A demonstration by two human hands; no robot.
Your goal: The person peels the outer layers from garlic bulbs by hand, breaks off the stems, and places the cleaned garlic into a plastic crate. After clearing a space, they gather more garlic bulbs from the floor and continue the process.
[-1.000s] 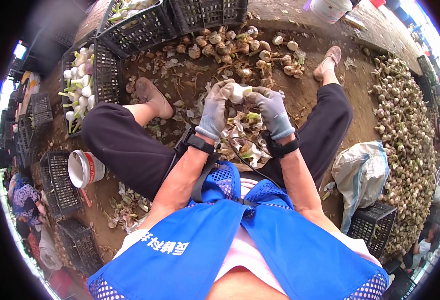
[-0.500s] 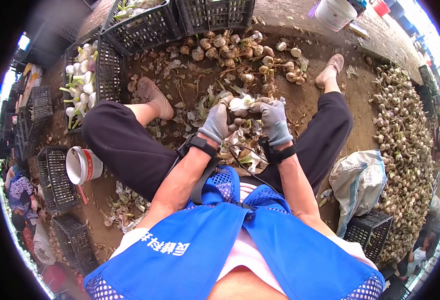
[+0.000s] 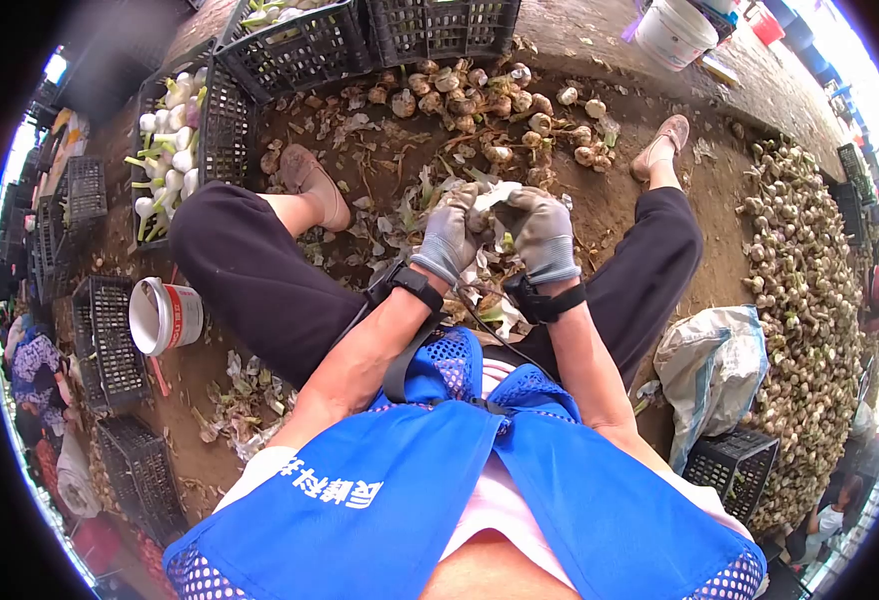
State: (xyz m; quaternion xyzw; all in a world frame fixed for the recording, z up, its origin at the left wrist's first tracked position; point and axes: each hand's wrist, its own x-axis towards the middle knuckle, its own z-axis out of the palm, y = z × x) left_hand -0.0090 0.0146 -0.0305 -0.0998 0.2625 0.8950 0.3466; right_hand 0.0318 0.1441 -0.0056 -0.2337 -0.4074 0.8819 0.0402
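In grey gloves, my left hand (image 3: 452, 230) and my right hand (image 3: 543, 235) meet between my knees. My left fingers are closed round a garlic bulb (image 3: 497, 196), whose white papery skin shows between the hands. The right fingers pinch at its other side; much of the bulb is hidden by both gloves. Beneath the hands lie loose garlic skins (image 3: 505, 312) on the soil. Beyond them sits a pile of unpeeled garlic bulbs (image 3: 460, 100) with brown, dirty skins.
Clean white garlic (image 3: 168, 160) fills a black crate at my left, beside more black crates (image 3: 295, 55). A white bucket (image 3: 168, 316) stands by my left knee. To the right are a woven sack (image 3: 710, 360), a small crate (image 3: 730, 465) and a long garlic heap (image 3: 805, 330).
Both hands have turned and drawn slightly closer together around the bulb. Less of the white skin shows between them. The view has shifted a little.
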